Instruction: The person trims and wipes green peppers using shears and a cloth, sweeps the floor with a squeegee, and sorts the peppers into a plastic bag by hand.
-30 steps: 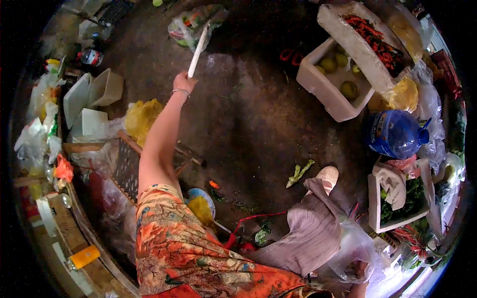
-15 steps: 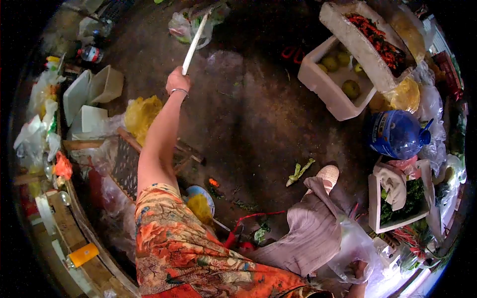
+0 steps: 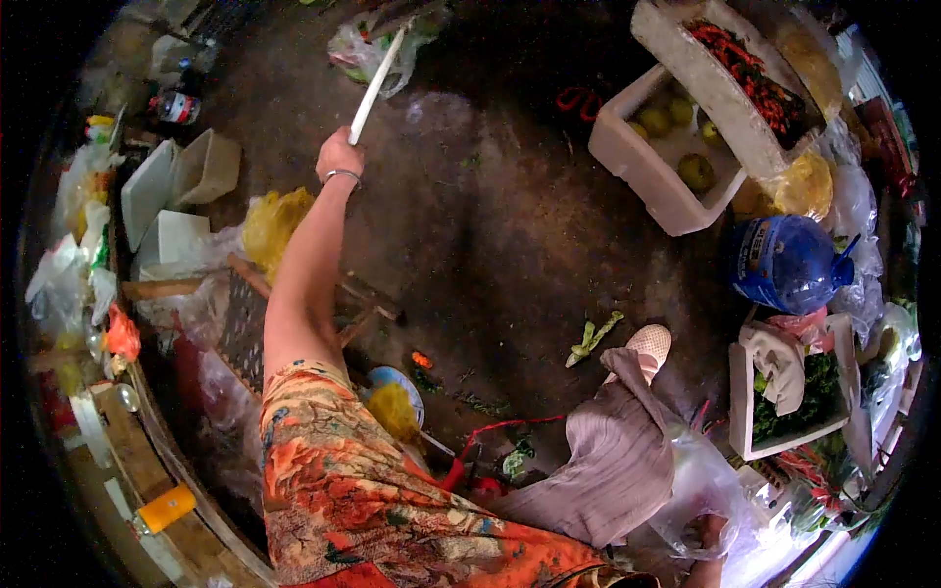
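My left arm stretches out over the floor. My left hand (image 3: 340, 155) is closed round the near end of a white stick (image 3: 377, 86). The stick's far end lies over a clear plastic bag (image 3: 358, 51) with greenish and reddish contents on the floor; whether they touch is unclear. At the lower right, my right hand (image 3: 712, 532) is in shadow, its fingers bent on a large clear plastic bag (image 3: 691, 490) beside my lap. Part of that hand is hidden by the film.
Foam boxes with green fruit (image 3: 696, 172) and red peppers (image 3: 750, 78) stand at right, above a blue water jug (image 3: 789, 263) and a box of greens (image 3: 809, 397). A low stool (image 3: 240, 323), a yellow bag (image 3: 277, 230) and a bowl (image 3: 412, 387) lie left. Leaf scraps (image 3: 593, 338) litter the floor.
My left hand and the white stick have shifted slightly left and down. The bag at the stick's far end appears a little further left. My right hand stays put.
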A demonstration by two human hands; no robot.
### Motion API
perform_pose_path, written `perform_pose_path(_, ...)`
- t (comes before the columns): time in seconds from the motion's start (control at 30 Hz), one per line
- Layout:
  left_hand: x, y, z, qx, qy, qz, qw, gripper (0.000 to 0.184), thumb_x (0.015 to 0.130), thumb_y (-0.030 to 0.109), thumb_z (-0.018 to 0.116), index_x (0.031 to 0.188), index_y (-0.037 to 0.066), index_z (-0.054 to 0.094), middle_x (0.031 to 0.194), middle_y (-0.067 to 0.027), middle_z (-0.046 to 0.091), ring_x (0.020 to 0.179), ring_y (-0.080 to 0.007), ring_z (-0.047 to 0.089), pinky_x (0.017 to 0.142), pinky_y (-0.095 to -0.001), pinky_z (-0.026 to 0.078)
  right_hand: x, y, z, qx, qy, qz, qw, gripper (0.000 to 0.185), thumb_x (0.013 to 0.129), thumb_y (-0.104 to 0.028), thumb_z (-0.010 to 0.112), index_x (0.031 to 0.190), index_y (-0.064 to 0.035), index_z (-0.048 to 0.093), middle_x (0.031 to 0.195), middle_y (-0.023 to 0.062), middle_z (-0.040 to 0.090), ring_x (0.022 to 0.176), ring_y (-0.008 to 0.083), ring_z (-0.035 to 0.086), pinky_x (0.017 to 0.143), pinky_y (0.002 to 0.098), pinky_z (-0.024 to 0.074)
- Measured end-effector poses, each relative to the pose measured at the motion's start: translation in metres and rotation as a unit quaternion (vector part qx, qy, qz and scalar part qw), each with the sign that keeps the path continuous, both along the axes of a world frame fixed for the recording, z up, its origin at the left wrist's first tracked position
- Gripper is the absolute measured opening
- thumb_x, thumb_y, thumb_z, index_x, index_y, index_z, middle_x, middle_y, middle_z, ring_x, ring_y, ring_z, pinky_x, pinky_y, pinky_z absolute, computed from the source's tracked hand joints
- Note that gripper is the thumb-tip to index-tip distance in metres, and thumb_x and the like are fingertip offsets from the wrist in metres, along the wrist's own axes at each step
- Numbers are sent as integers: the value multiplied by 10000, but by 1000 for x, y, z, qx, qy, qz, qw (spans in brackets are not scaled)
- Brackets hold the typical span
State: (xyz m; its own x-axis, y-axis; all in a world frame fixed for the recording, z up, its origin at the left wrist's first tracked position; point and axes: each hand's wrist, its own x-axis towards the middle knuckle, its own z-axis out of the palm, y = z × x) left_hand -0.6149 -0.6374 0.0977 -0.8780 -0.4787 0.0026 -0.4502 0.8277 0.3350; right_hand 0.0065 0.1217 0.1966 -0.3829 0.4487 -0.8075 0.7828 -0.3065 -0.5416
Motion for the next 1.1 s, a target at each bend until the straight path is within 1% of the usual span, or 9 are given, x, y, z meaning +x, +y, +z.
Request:
perform_pose_path(0.07, 0, -1, -2, 76, 6, 31, 997, 319, 769, 180, 630, 1086, 162, 598, 1017, -144, 645, 964, -367, 603, 809, -454, 490, 0, 0, 0, 1, 1, -2, 1000, 425, 822, -312, 643, 1130, -28, 570, 938, 112, 634, 798, 210, 613, 652, 309, 505)
perform_pose_path(0.13, 22, 29, 33, -79, -8, 10, 997, 325, 770, 179, 628, 1094, 167, 604, 1027, -146, 643, 963, -364, 604, 804, -448, 493, 0, -1, 1, 2, 0, -3, 1000, 430, 821, -314, 644, 1132, -27, 569, 942, 112, 633, 801, 210, 612, 655, 309, 505)
perform_pose_path(0.23, 21, 17, 21, -117, -4, -4, 993, 336, 786, 167, 611, 1121, 174, 605, 1005, -139, 653, 938, -341, 619, 785, -436, 496, -2, -1, 1, 1, 2, -2, 1000, 436, 819, -316, 646, 1135, -26, 567, 948, 112, 632, 807, 210, 612, 660, 310, 505)
perform_pose_path(0.37, 23, 18, 20, 9, 10, 73, 997, 309, 812, 156, 581, 1119, 162, 620, 927, -126, 666, 889, -304, 632, 759, -427, 488, -2, -4, 0, 0, -1, -2, 1000, 445, 816, -320, 648, 1139, -24, 564, 955, 111, 631, 814, 210, 611, 665, 311, 505)
perform_pose_path(0.6, 18, 2, -6, -83, 10, -18, 996, 308, 786, 200, 628, 1092, 164, 636, 992, -129, 665, 927, -320, 627, 786, -417, 487, -2, -4, 3, -1, -5, 4, 1000, 461, 811, -326, 652, 1145, -22, 560, 969, 111, 629, 827, 210, 610, 676, 314, 505)
perform_pose_path(0.67, 16, 2, -10, -23, 11, -5, 1000, 312, 762, 198, 654, 1070, 157, 638, 1014, -130, 658, 945, -338, 618, 792, -417, 488, -3, -5, 4, -1, -6, 4, 1000, 466, 810, -328, 654, 1147, -21, 559, 973, 110, 628, 831, 210, 610, 679, 314, 505)
perform_pose_path(0.77, 13, 0, -27, -39, 34, 47, 998, 310, 753, 184, 660, 1061, 155, 640, 1009, -122, 660, 938, -341, 617, 786, -419, 489, -2, -8, 6, 0, -6, 4, 1000, 472, 808, -331, 655, 1149, -20, 557, 978, 110, 627, 836, 211, 609, 683, 315, 505)
perform_pose_path(0.9, 19, 14, -6, -37, -22, 96, 994, 313, 750, 199, 668, 1060, 167, 642, 1009, -115, 662, 932, -333, 621, 790, -416, 490, -6, -9, 5, 3, -4, 6, 1000, 481, 805, -335, 658, 1153, -19, 554, 986, 110, 626, 844, 211, 608, 689, 316, 506)
perform_pose_path(1.1, 24, -7, -14, 21, 9, 112, 993, 228, 837, 226, 536, 1030, 174, 645, 1015, -125, 656, 941, -340, 617, 793, -420, 488, -7, -10, 6, 3, -2, 10, 1000, 495, 801, -340, 661, 1158, -17, 550, 998, 109, 624, 855, 211, 608, 697, 318, 506)
